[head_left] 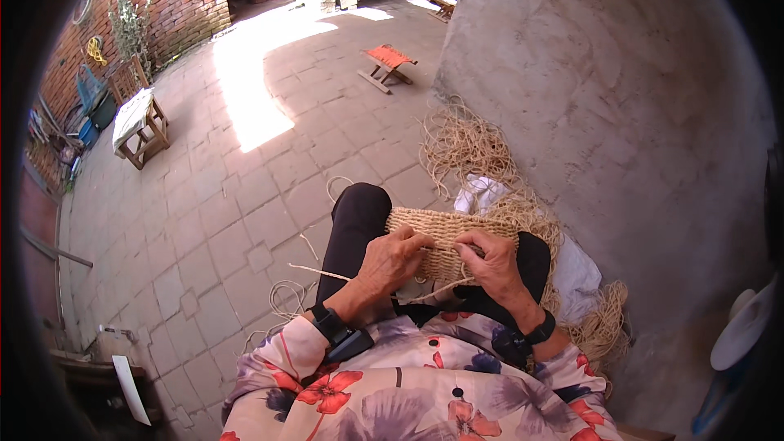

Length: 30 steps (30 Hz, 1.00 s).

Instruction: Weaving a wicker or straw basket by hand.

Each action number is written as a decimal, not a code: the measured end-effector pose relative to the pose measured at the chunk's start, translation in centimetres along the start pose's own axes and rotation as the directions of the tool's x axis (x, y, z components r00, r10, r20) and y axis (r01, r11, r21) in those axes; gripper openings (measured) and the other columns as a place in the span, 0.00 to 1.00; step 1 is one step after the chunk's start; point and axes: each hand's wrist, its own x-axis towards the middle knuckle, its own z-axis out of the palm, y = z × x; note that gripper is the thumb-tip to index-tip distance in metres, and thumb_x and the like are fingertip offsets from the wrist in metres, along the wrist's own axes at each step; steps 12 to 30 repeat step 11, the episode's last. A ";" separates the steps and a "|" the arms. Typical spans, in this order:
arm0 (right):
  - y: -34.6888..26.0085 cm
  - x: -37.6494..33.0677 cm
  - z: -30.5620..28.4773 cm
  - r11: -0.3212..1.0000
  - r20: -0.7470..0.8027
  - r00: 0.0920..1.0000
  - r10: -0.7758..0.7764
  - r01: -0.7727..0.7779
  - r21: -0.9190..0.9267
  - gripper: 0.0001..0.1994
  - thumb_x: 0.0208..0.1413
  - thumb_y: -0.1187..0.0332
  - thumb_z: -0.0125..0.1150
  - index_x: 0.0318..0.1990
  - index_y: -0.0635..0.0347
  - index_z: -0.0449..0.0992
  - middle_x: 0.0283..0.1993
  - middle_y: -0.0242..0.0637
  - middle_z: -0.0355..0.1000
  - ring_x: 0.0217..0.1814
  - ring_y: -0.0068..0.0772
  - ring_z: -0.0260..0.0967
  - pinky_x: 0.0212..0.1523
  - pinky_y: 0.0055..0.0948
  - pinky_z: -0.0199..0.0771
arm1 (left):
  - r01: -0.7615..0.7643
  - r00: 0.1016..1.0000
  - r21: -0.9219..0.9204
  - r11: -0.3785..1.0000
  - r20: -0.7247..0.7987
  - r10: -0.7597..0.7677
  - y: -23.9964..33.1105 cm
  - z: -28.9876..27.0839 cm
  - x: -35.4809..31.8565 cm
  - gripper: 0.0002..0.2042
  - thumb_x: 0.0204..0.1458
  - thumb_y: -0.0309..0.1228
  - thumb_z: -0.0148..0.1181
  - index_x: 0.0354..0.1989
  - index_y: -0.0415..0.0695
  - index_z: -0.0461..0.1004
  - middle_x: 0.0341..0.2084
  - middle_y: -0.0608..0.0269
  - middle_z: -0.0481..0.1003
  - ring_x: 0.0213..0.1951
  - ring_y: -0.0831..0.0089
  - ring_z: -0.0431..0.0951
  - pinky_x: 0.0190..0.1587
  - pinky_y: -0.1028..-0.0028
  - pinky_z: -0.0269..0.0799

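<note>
Across my lap lies a pale woven straw piece (445,227), its rows of twisted cord running sideways. My left hand (390,261) is closed on its left part, fingers curled and thumb pointing inward. On the right part, my right hand (492,265) is closed with thumb and forefinger pinched together at the weave; a small dark spot shows by its fingertips, too small to name. A loose straw cord (322,272) sticks out to the left of my left hand. Another stretch of cord (441,288) runs below the weave between my hands.
Heaps of loose straw cord (469,143) lie along the grey wall (604,90) at my right, with white cloth (576,278) among them. Thin cord loops (286,298) rest on the paving at left. Ahead stand an orange folding stool (389,57) and a cloth-covered wooden stool (135,118).
</note>
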 end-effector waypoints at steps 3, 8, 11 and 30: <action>0.6 -0.1 0.1 0.999 0.009 1.000 -0.016 0.017 -0.029 0.03 0.53 0.75 0.62 0.34 0.65 0.77 0.30 0.43 0.74 0.32 0.39 0.75 0.34 0.32 0.72 | 0.012 1.000 -0.020 1.000 0.021 -0.012 0.2 -0.1 0.1 0.08 0.51 0.30 0.61 0.39 0.49 0.79 0.31 0.58 0.75 0.32 0.56 0.79 0.35 0.61 0.76; 0.8 -0.1 0.5 0.968 0.008 0.990 -0.139 0.138 -0.208 0.02 0.53 0.76 0.61 0.34 0.63 0.77 0.32 0.46 0.75 0.34 0.45 0.76 0.36 0.36 0.75 | 0.085 0.996 -0.106 0.991 0.047 -0.080 -0.2 -0.1 0.8 0.08 0.54 0.35 0.59 0.36 0.45 0.79 0.32 0.57 0.76 0.33 0.53 0.79 0.37 0.59 0.75; 1.1 -0.3 0.7 0.947 0.020 0.985 -0.174 0.173 -0.271 0.03 0.53 0.76 0.61 0.35 0.62 0.78 0.33 0.46 0.75 0.35 0.44 0.77 0.37 0.37 0.75 | 0.140 0.986 -0.082 0.987 0.099 -0.131 -0.2 -0.3 1.4 0.11 0.57 0.37 0.59 0.37 0.41 0.80 0.32 0.55 0.77 0.34 0.53 0.78 0.39 0.60 0.73; 1.1 -0.3 0.7 0.947 0.020 0.985 -0.174 0.173 -0.271 0.03 0.53 0.76 0.61 0.35 0.62 0.78 0.33 0.46 0.75 0.35 0.44 0.77 0.37 0.37 0.75 | 0.140 0.986 -0.082 0.987 0.099 -0.131 -0.2 -0.3 1.4 0.11 0.57 0.37 0.59 0.37 0.41 0.80 0.32 0.55 0.77 0.34 0.53 0.78 0.39 0.60 0.73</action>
